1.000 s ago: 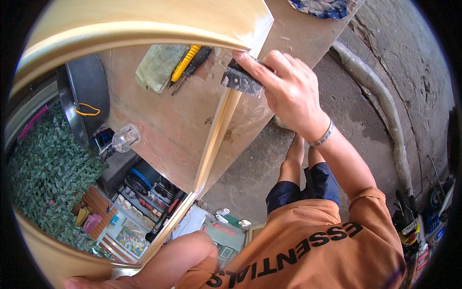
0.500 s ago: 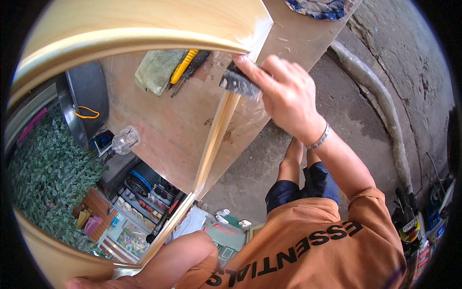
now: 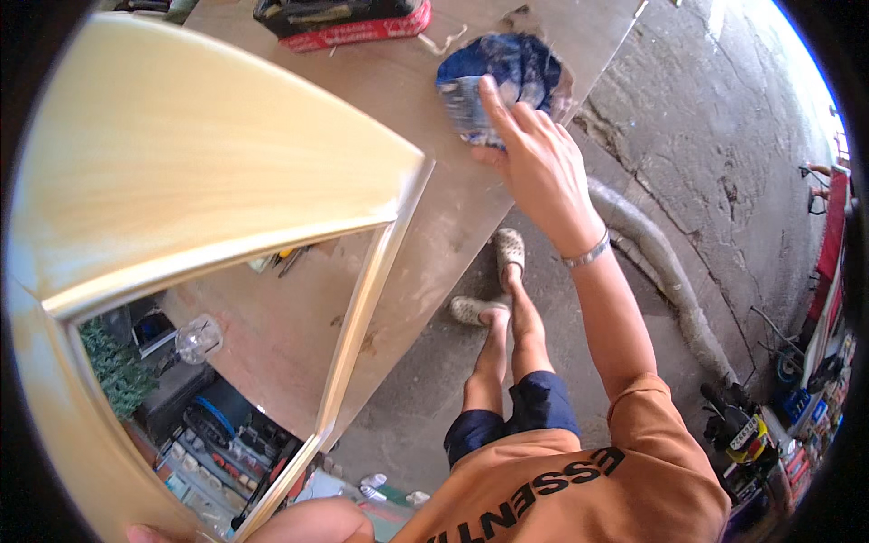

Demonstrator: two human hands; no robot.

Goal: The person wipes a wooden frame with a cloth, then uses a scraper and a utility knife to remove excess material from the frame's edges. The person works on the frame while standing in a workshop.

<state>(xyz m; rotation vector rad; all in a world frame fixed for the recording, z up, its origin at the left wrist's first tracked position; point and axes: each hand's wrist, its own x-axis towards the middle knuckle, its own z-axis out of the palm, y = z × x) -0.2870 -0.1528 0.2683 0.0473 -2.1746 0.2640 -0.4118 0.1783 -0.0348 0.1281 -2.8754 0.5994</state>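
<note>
My right hand [image 3: 543, 167] is over a crumpled blue and white cloth [image 3: 520, 68] on the worktable. A small flat, grey-smeared block [image 3: 466, 104] is in its fingers, the index finger stretched along it; the block is blurred and its exact kind is unclear. A pale yellow wooden frame [image 3: 235, 154] with a large opening stands tilted at the left, whitish smears on its corner and edges. At the lower edge, a bit of my left hand [image 3: 145, 534] shows, closed on the frame's lower part; most of its fingers are hidden or cut off.
The brown worktable [image 3: 407, 281] runs diagonally beneath the frame. A dark and red container [image 3: 353, 23] stands at its far end. Through the opening show a clear plastic bottle [image 3: 199, 339] and green foliage [image 3: 118, 362]. A thick grey hose [image 3: 670, 281] lies on the concrete floor.
My right hand has moved from the frame's corner, with the block, to the blue cloth farther along the table. The view has shifted, showing more of the table's far end.
</note>
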